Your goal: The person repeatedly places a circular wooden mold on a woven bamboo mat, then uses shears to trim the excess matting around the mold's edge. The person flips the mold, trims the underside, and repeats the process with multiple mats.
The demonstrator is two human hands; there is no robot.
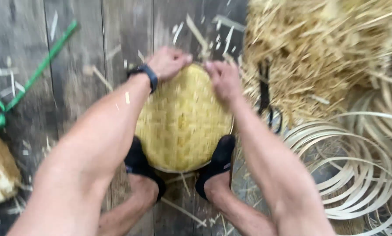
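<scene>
Plank floor (82, 65) bare leftward, straw pile (318, 48) crowding right; left hand (167, 61), right hand (224, 78) both gripping woven basket (183, 118) far rim.

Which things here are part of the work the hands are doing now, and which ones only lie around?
In the work:
- woven basket, gripped at its far edge
- left hand and right hand on that edge
- two feet in black shoes against the basket's near side

Lying about:
- pile of straw-like shavings
- coiled pale strips
- green strap
- black tool handles
- wooden floor
</scene>
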